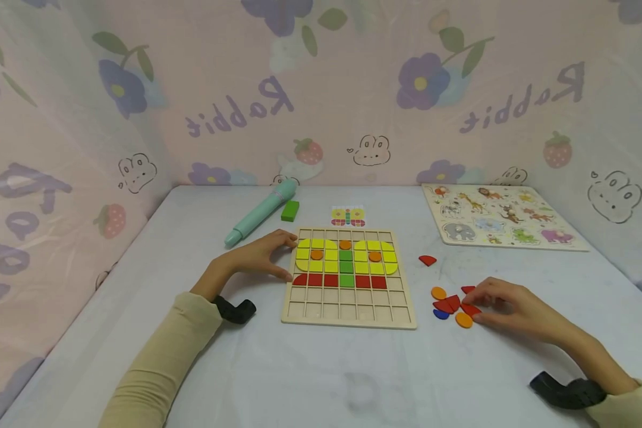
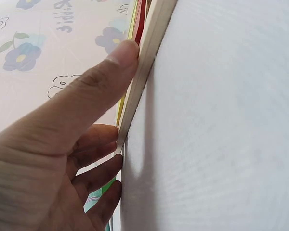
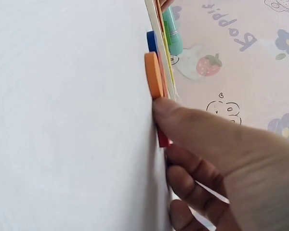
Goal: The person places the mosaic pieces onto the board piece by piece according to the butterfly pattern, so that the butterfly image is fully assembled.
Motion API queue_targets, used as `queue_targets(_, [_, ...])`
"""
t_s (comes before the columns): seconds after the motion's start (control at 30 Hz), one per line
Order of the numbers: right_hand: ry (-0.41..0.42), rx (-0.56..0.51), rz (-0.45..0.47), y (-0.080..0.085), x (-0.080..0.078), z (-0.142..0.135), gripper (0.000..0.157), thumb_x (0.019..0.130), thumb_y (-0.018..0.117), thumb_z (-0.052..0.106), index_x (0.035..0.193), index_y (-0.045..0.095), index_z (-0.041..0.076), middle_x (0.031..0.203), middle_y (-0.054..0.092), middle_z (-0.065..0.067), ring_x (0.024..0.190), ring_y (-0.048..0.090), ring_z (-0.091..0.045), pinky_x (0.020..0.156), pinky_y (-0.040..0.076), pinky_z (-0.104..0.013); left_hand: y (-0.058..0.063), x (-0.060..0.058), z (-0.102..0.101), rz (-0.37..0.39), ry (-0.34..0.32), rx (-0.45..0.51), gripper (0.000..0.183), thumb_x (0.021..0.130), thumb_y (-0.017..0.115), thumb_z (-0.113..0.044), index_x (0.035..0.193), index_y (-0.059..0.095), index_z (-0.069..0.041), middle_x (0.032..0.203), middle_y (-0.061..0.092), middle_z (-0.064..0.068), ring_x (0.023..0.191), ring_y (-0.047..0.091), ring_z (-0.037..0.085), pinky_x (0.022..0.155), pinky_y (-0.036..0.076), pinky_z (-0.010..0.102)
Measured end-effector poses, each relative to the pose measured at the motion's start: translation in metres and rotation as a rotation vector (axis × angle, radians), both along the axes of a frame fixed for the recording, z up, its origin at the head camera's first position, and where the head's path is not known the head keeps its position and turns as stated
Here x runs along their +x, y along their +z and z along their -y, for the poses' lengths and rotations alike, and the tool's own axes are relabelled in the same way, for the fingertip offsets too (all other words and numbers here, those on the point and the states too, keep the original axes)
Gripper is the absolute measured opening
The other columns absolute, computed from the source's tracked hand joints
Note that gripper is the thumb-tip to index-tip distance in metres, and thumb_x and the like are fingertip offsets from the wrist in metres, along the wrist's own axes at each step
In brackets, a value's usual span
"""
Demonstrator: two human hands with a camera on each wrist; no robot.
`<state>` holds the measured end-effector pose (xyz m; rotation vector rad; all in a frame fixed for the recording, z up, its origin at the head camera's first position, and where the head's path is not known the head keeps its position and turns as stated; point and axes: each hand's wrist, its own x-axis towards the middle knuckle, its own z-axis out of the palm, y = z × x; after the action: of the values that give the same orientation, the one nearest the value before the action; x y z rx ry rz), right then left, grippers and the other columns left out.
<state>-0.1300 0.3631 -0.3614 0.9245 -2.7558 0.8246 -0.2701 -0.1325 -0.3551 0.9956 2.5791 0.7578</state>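
Note:
My left hand (image 1: 259, 255) rests on the left edge of a wooden grid board (image 1: 349, 313), its thumb and fingers spread along the rim. Yellow, green, orange and dark red pieces fill part of the grid in a butterfly-like pattern. To the board's right, my right hand (image 1: 516, 309) pinches a red wedge-shaped piece (image 1: 470, 310) at the table between thumb and fingers. Around it lie other red pieces (image 1: 452, 303), an orange disc (image 1: 463, 320), another orange disc (image 1: 438, 293) and a blue piece (image 1: 441, 314). In the right wrist view, the red piece (image 3: 162, 138) shows beside the thumb.
A lone red wedge (image 1: 427, 260) lies right of the board. Behind the board are a small pattern card (image 1: 348, 216), a green block (image 1: 290, 210) and a mint-coloured tube-shaped object (image 1: 262, 213). An animal puzzle board (image 1: 497, 217) lies at the back right.

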Motion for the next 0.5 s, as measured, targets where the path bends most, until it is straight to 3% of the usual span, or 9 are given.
queue_targets(0.5, [-0.052, -0.007, 0.016, 0.0061, 0.0004, 0.0058, 0.031, 0.072, 0.080, 0.011, 0.097, 0.065, 0.018, 0.086, 0.062, 0.012, 0.073, 0.051, -0.003, 0.064, 0.046, -0.014, 0.0017, 0.0007, -0.0006, 0.006, 0.000, 0.011, 0.074, 0.071, 0.079, -0.041, 0.129, 0.047, -0.007, 0.144, 0.035, 0.006, 0.135, 0.027, 0.023, 0.113, 0.022, 0.042])
